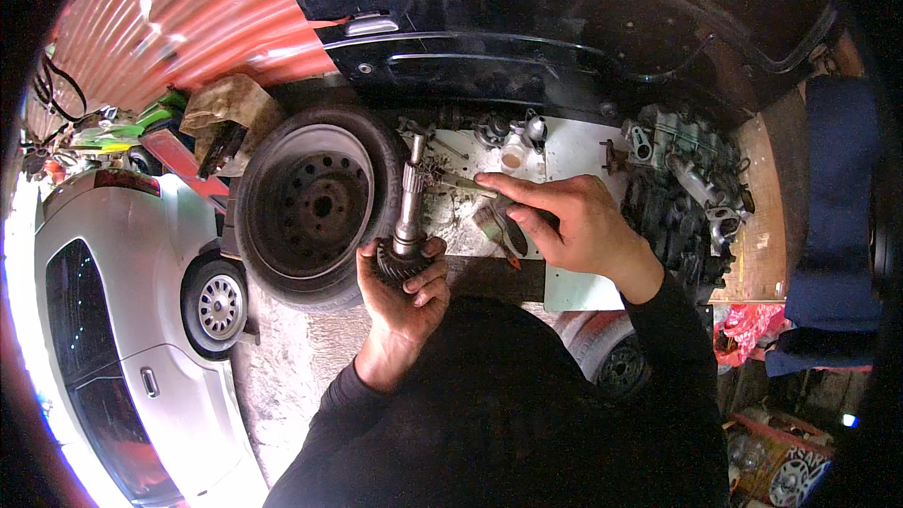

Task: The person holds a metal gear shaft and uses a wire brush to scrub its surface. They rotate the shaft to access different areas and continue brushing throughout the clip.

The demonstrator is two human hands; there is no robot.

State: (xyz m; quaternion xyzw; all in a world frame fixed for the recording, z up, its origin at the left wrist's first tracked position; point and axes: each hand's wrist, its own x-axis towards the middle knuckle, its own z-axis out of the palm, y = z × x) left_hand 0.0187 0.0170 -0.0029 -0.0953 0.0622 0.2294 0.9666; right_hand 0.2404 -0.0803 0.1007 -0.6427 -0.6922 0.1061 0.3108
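My left hand [406, 296] is closed around the helical gear at the lower end of a metal gear shaft [411, 198]. The shaft stands nearly upright, its splined part and thin tip pointing away from me. My right hand [574, 221] grips a slim brush [470, 185], forefinger stretched along it. The brush's dark far end is right beside the shaft's splines; whether they touch I cannot tell. Below the right fingers, on the white work surface [574, 146], lies a flat-bladed tool [497, 230] with an orange-tipped handle, partly hidden.
A wheel with a tyre [324, 202] lies left of my left hand. Greasy engine parts [687, 179] crowd the right side, and smaller metal parts [508, 132] sit at the back. A dark vehicle panel [527, 47] rises behind. A silver car [141, 320] is at far left.
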